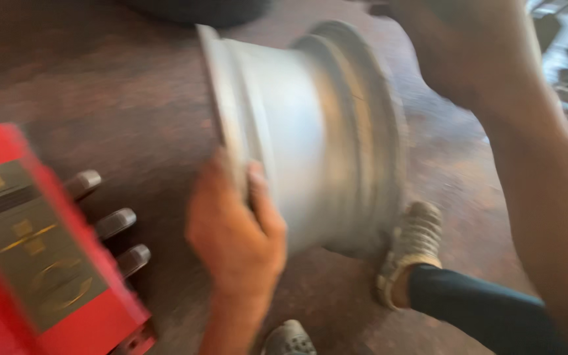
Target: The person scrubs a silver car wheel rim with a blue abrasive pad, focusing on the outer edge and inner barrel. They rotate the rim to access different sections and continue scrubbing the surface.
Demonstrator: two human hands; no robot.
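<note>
Your left hand (235,240) is closed on the near rim of the bare silver wheel rim (310,131): the thumb lies over the lip on the barrel side, and the other fingers (215,197) wrap behind the edge. The rim stands on edge on the brown floor (100,98), its barrel running away to the right of those fingers, its far flange down beside your right shoe (415,246).

Your right hand (468,46) is up past the far flange, at the top of the view. The picture is blurred there, so I cannot tell whether its fingers are closed on the metal, only resting against it, or open.

As for progress, the rim carries no tyre, and what looks like a dark tyre (195,10) lies on the floor beyond it, well apart from your left fingers. So the wheel seems already stripped, or not yet fitted; which of the two the view does not settle. The rim is not on the red machine (41,263), whose row of pedals (116,222) sits to the left of your left fingers, near but untouched.
</note>
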